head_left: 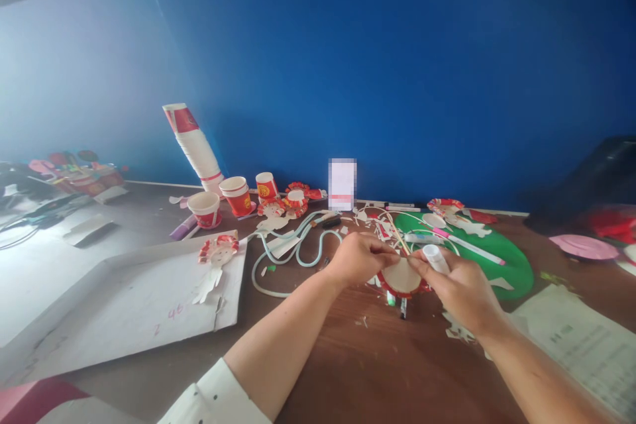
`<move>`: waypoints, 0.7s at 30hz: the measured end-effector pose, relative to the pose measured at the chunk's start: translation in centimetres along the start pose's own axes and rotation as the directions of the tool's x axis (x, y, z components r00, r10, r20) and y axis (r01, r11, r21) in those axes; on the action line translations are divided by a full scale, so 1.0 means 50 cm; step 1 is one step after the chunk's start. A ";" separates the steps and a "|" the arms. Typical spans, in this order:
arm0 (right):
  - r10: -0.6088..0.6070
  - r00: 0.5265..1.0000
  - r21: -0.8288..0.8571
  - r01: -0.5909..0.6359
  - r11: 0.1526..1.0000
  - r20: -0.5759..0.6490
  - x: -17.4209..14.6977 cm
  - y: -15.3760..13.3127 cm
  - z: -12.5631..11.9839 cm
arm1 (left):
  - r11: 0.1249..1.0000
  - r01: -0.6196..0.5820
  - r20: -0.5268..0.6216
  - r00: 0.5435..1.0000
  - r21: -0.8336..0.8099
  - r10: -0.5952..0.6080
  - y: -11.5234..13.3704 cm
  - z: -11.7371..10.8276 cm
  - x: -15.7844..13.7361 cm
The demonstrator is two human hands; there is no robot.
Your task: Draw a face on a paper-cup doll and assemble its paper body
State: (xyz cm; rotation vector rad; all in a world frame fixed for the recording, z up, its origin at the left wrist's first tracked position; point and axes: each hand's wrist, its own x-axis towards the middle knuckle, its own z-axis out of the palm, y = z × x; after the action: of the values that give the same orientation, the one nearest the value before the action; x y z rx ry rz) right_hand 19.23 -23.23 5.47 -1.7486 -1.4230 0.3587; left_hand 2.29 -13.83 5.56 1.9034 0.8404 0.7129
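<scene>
Both of my hands meet over the table around a round paper-cup cut-out, cream in the middle with a red rim along its lower edge. My left hand pinches its upper left edge, fingertips together. From the right, my right hand grips the cut-out's upper right edge between thumb and finger. A white cylinder, like a glue stick, is also tucked in my right hand. Just above the fingertips, a thin pale stick slants up; whether it is held cannot be made out. A dark-tipped marker pokes out below the cut-out.
A tall stack of paper cups leans on the blue partition, with several red cups nearby. Left lies a cardboard lid bearing a paper figure. A pale cable, paper scraps, a green disc and a pink marker surround my hands.
</scene>
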 end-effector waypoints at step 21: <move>0.040 0.998 -0.033 -0.042 0.999 -0.055 0.000 0.008 0.020 | 0.967 0.199 0.098 0.978 -0.159 -0.185 -0.011 0.002 0.005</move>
State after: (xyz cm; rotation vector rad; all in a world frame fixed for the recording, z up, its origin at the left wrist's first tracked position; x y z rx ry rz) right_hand 18.86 -22.80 4.56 -1.8039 -1.3637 0.3078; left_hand 2.36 -13.48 5.04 1.6628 0.8713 0.5646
